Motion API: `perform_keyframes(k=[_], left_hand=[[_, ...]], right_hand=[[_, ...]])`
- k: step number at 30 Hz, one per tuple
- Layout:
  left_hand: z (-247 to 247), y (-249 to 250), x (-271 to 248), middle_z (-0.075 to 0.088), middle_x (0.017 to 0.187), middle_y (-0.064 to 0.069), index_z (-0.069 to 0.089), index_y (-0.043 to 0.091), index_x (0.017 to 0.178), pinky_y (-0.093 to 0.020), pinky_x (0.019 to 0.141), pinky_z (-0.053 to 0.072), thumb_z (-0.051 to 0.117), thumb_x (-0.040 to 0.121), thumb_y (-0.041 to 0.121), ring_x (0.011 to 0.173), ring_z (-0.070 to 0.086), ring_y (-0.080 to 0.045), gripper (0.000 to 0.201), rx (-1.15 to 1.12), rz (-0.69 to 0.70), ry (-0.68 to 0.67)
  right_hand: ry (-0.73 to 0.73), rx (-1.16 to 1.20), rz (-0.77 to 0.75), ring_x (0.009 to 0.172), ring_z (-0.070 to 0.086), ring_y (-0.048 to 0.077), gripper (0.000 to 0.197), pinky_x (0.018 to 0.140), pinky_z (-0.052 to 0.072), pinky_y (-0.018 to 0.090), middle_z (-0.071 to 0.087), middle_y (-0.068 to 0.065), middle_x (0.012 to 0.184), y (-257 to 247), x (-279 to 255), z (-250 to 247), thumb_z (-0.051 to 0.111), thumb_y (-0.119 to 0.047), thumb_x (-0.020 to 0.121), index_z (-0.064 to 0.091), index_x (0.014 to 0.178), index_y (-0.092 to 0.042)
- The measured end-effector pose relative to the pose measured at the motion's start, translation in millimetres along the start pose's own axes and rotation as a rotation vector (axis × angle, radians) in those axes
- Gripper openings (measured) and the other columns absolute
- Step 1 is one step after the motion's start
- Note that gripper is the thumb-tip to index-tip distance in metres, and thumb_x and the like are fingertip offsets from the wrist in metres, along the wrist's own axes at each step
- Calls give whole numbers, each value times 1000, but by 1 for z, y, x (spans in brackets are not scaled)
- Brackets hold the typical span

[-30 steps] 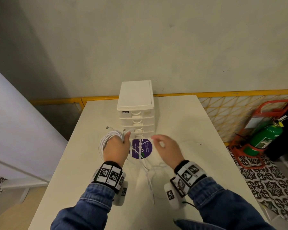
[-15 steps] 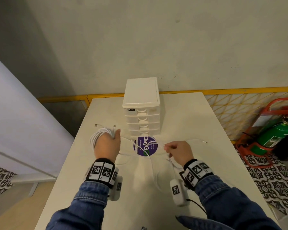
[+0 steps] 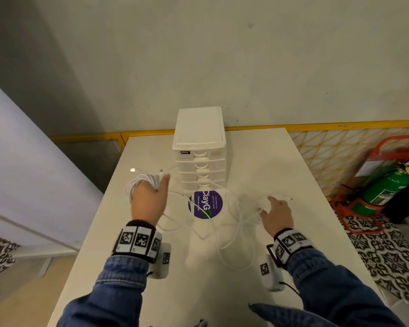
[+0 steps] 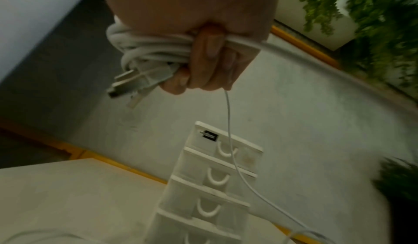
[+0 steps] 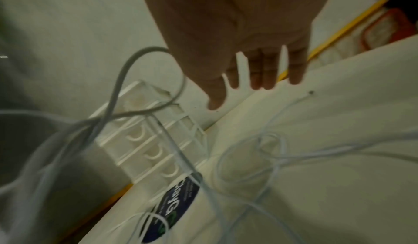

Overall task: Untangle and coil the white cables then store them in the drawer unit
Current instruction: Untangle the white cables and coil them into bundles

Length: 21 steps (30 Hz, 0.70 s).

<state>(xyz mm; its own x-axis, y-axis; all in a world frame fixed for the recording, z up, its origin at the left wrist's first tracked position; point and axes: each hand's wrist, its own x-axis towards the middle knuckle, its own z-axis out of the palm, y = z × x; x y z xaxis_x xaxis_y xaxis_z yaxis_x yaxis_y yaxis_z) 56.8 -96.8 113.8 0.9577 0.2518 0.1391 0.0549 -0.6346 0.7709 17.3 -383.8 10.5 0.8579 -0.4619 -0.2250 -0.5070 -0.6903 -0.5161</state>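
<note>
A person in denim sleeves is working at a white bench (image 3: 265, 161), the left hand (image 3: 149, 199) raised toward the bench's left edge and clenching a coil of white cable (image 3: 141, 181), fingers (image 4: 210, 51) wrapped tight around the loops with two plugs (image 4: 133, 81) poking out beside them. A thin strand is trailing from that fist down toward the white drawer unit (image 3: 200, 147), which is standing upright at the middle of the far edge, all drawers closed. Just in front of it a round purple sticker (image 3: 206, 204) is lying flat on the bench. Loose white cables (image 3: 236, 227) are sprawling across the middle and toward the right edge. There the right hand (image 3: 275, 213) is hovering, fingers (image 5: 269, 72) spread and straight, one loop draped beside the thumb.
</note>
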Motion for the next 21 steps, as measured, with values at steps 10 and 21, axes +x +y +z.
perform_keyframes(k=[10, 21], left_hand=[[19, 15, -18, 28, 44, 1, 27, 15, 50, -27, 45, 24, 59, 88, 47, 40, 29, -16, 59, -17, 105, -136], [23, 15, -23, 24, 41, 5, 23, 18, 48, -21, 41, 20, 62, 86, 45, 36, 23, -9, 61, -49, 158, -186]], right_hand=[[-288, 453, -281, 87, 62, 23, 29, 88, 48, 38, 68, 4, 95, -64, -26, 20, 41, -25, 95, 66, 84, -15], [-527, 315, -397, 56, 55, 5, 22, 67, 43, 24, 65, -2, 66, -70, -37, 38, 59, -33, 89, 66, 77, -15]])
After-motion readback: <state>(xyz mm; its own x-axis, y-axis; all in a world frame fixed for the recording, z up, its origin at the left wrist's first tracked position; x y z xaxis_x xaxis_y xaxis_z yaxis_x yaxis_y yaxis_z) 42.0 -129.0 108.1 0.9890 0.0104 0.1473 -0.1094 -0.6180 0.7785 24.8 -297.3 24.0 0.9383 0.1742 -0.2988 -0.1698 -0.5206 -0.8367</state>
